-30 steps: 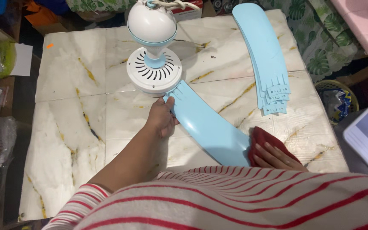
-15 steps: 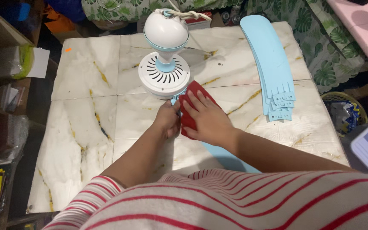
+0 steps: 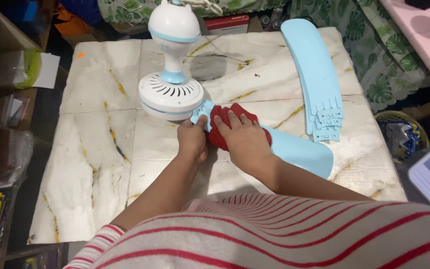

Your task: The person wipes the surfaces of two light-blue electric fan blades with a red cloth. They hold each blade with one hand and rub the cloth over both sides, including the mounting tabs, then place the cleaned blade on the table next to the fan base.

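The left hand [image 3: 191, 139] gripped the root end of a light blue fan blade [image 3: 294, 149], its fingers [image 3: 198, 123] curled shut around the blade's edge just beside the white ceiling-fan motor housing [image 3: 171, 96]. The right hand [image 3: 245, 139] lay flat on a dark red cloth [image 3: 225, 112], fingers spread and pressing the cloth down onto the blade close to the left hand. The blade ran from the motor housing out to the right across the white marble-patterned surface [image 3: 95, 144], its rounded tip near the surface's right edge. A stack of loose light blue fan blades [image 3: 314, 69] lay apart on the right side of the surface, slotted ends toward the person. The housing's white domed canopy [image 3: 174, 22] stood above its vented disc.
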